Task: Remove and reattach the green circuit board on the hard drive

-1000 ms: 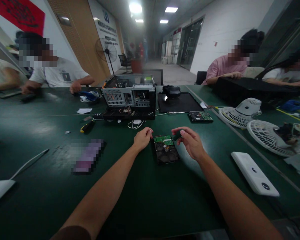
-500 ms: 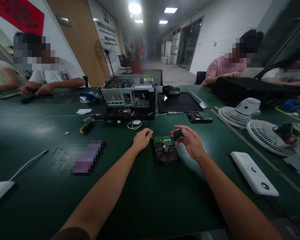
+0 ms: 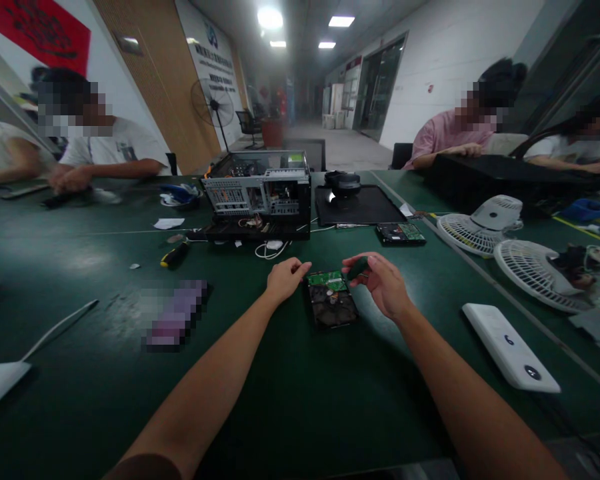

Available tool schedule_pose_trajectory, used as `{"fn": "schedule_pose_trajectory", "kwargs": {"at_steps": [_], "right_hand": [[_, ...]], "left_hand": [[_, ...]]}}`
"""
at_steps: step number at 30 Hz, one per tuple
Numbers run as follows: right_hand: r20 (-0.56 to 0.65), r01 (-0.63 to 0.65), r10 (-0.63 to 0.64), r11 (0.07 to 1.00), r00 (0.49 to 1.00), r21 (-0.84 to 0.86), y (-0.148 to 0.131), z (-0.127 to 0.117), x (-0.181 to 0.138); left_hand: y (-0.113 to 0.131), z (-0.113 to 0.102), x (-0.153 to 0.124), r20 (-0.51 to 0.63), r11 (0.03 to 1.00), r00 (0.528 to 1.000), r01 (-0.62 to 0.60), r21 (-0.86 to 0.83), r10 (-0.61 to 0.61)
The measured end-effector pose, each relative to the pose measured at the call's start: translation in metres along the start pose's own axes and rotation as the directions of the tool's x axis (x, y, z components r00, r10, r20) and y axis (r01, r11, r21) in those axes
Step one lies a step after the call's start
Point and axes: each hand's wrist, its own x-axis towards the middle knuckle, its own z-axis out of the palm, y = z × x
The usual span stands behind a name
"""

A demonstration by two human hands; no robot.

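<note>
A hard drive (image 3: 333, 303) lies on the dark green table with its green circuit board facing up. My left hand (image 3: 286, 279) is closed at the drive's upper left corner, thumb and fingers pinched at its edge. On the drive's other side, beside its upper right corner, my right hand (image 3: 380, 283) is curled. Its thumb and fingers close around something small and dark green that I cannot make out. A second hard drive (image 3: 401, 233) lies farther back to the right.
An opened computer case (image 3: 257, 197) stands ahead, beside a flat black panel (image 3: 363, 207). Leftward lie a yellow-and-black screwdriver (image 3: 175, 255) and a blurred purple phone-like object (image 3: 177, 313). Rightward are white fan parts (image 3: 530, 273) and a white power bank (image 3: 510, 347). Several people sit across the table.
My left fingertips have shifted slightly right at the drive's corner. The right fingers have moved a little, and the drive stays in place. The person at far left has brought their hands together.
</note>
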Motion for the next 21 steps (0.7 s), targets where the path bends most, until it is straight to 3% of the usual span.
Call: {"fn": "schedule_pose_trajectory", "kwargs": {"at_steps": [5,14,21], "right_hand": [[0.007,0.000,0.000,1.000,1.000,0.003,0.0002,-0.0006,0.0000],[-0.012,0.018,-0.019,0.997,1.000,-0.074,-0.0014,0.0011,-0.0013],[0.026,-0.005,0.004,1.000,1.000,0.011,-0.0003,-0.0010,-0.0009]], "left_hand": [[0.0025,-0.0011,-0.0005,0.013,0.995,0.999,-0.041,0.087,0.040],[0.0033,-0.0020,-0.0012,0.041,0.995,0.998,-0.058,0.082,0.055],[0.0038,-0.0021,-0.0012,0.045,0.992,0.998,-0.050,0.116,0.045]]}}
